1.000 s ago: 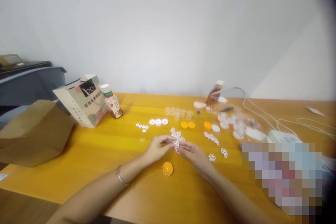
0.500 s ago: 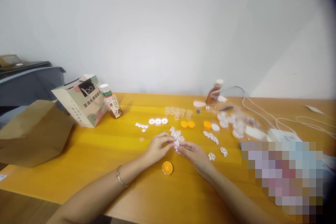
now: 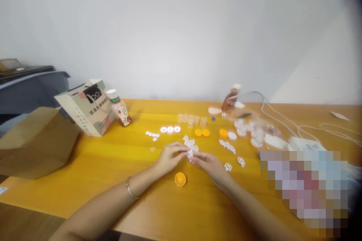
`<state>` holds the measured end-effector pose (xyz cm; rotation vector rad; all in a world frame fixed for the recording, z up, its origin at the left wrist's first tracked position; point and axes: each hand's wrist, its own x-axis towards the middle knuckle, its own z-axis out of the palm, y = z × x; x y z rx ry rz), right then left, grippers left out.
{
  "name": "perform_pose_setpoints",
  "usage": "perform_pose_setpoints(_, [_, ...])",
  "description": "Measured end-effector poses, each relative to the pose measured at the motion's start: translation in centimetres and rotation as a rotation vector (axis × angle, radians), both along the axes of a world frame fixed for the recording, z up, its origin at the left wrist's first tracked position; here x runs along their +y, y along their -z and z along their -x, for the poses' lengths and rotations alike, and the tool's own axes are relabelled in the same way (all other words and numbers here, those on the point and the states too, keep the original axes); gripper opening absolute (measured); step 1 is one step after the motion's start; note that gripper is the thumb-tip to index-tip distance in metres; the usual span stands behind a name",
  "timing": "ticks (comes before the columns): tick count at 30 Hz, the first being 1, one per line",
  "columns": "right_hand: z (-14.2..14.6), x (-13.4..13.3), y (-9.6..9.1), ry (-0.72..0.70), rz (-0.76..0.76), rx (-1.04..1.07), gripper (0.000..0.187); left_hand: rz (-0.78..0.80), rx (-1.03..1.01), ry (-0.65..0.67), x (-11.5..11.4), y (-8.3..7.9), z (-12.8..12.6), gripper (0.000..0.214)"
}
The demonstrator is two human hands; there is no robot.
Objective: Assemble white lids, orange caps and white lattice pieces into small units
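Two-handed grasp of a small white cut-out piece [image 3: 190,154]: the left hand [image 3: 170,158] pinches it from one side, the right hand [image 3: 208,163] from the other, over the yellow-brown table [image 3: 158,214]; an orange round part [image 3: 180,179] lies nearer the front edge, and a cluster of similar white pieces [image 3: 191,143] just beyond the hands

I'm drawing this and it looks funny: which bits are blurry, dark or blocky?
Head view: held white cutout piece blurry; head view: slanting shadow edge on wall; head view: upper-right corner black, lower right hidden by mosaic squares.
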<state>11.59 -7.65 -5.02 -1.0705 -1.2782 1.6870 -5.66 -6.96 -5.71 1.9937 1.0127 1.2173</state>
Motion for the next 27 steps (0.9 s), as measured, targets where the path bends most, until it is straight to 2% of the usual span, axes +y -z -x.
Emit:
perform_pose_setpoints(9, [0.1,0.0,-0.1,0.002,-0.029,-0.08,0.027,0.068,0.02,0.018,-0.1,-0.3,0.1,0.017])
perform_pose_setpoints(14, [0.2,-0.1,-0.2,0.001,-0.041,-0.08,0.027,0.211,-0.074,-0.004,0.0,0.1,-0.1,0.022])
perform_pose_setpoints(19, [0.7,-0.6,-0.1,0.083,-0.016,-0.012,0.023,0.32,-0.128,0.011,0.1,0.4,-0.3,0.02])
perform_pose_setpoints(27, [1.1,-0.9,0.0,0.159,-0.129,-0.071,0.017,0.311,-0.131,0.029,-0.1,0.0,-0.3,0.01])
